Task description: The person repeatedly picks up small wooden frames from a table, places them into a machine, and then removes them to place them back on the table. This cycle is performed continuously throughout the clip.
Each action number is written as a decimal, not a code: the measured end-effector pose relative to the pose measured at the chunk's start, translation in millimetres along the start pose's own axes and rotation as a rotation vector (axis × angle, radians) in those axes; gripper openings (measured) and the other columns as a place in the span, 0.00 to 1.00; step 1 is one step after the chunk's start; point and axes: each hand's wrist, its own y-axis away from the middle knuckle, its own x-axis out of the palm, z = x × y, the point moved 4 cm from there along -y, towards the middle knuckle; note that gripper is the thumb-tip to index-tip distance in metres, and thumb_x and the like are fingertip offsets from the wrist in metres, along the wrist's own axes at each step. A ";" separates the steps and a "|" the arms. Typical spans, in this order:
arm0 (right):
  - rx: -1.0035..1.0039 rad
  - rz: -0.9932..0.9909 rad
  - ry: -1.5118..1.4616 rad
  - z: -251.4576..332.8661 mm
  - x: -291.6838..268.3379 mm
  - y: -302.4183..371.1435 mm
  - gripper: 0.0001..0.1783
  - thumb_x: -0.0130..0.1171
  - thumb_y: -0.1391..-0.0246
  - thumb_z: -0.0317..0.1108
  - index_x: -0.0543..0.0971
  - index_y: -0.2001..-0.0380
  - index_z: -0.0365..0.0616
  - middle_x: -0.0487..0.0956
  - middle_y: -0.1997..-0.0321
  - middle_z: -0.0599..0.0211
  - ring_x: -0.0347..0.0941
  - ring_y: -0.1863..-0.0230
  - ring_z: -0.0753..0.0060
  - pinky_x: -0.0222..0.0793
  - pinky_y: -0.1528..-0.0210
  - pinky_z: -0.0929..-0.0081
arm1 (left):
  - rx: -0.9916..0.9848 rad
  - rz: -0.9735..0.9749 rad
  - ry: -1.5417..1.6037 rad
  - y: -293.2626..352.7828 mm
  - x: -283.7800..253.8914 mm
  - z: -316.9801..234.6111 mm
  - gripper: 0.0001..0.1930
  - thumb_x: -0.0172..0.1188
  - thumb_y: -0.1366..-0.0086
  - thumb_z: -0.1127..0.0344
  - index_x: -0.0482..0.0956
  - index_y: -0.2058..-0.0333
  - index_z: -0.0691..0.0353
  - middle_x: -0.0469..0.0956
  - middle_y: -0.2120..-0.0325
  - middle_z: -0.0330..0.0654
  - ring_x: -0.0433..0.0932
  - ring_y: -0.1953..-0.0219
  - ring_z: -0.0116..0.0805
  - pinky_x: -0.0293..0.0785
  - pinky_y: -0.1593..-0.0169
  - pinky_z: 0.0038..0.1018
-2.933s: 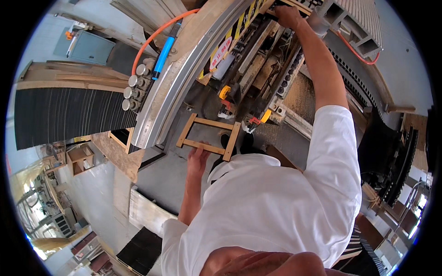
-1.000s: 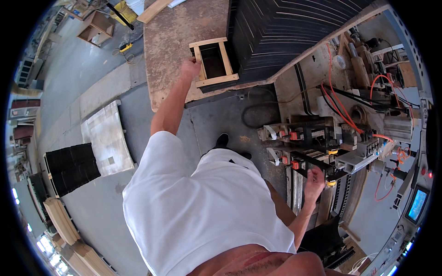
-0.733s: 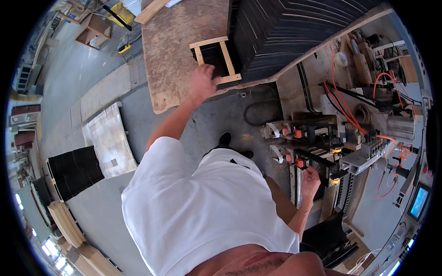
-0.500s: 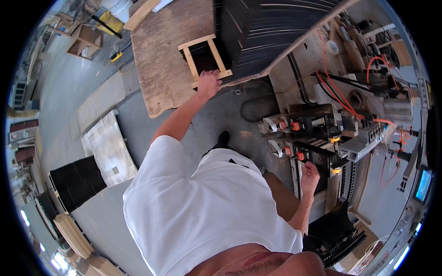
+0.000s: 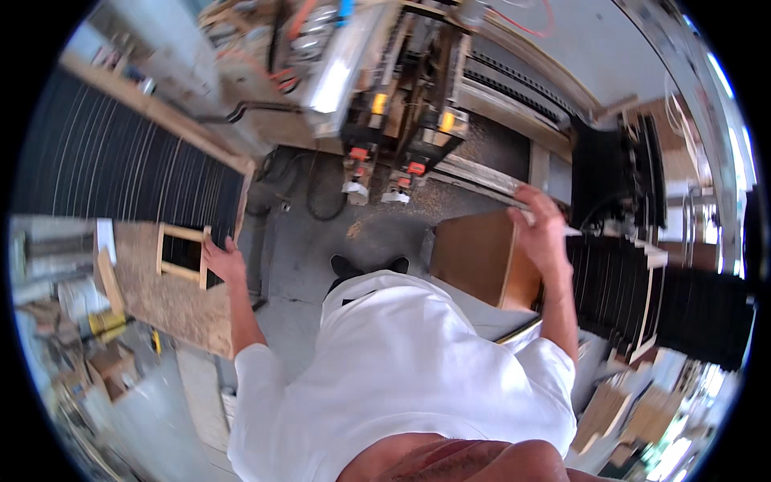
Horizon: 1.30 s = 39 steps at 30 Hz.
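touching the wooden frame (image 5: 183, 233), left hand (image 5: 226, 262) has parted fingers; right hand (image 5: 545, 238) hangs open near brown box (image 5: 474, 255)

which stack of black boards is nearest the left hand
The big stack at the picture's left, beside the wooden frame near the left hand; the other black stacks are away on the picture's right.

1. Centre: floor (image 5: 299, 261) open between left hand (image 5: 226, 259) and brown box (image 5: 472, 249).
2. Upper centre: machine arms (image 5: 434, 147) block passage.
3. Upper left: dark panel stack (image 5: 120, 157) bars the way above wooden frame (image 5: 183, 233).
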 end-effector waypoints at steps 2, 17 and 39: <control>0.125 -0.137 0.168 -20.9 -63.0 17.5 0.14 0.65 0.53 0.25 0.79 0.60 0.43 0.78 0.50 0.57 0.74 0.48 0.55 0.70 0.46 0.64 | 0.048 0.081 0.158 27.8 9.1 -49.1 0.24 0.62 0.41 0.66 0.71 0.48 0.71 0.74 0.52 0.56 0.72 0.47 0.54 0.66 0.42 0.43; 0.880 -0.452 0.270 -107.3 -231.3 212.7 0.16 0.58 0.40 0.31 0.74 0.50 0.38 0.78 0.51 0.57 0.74 0.49 0.64 0.67 0.45 0.69 | 0.103 0.830 1.084 70.5 70.2 -398.4 0.16 0.60 0.36 0.67 0.75 0.51 0.67 0.81 0.59 0.47 0.79 0.56 0.32 0.74 0.50 0.28; 0.464 -0.376 0.243 -10.3 -144.3 8.2 0.15 0.67 0.62 0.18 0.80 0.66 0.40 0.82 0.59 0.61 0.76 0.58 0.58 0.70 0.52 0.67 | -0.718 1.059 1.481 -174.2 307.6 -720.0 0.29 0.57 0.34 0.46 0.70 0.49 0.68 0.74 0.59 0.49 0.75 0.53 0.45 0.74 0.47 0.44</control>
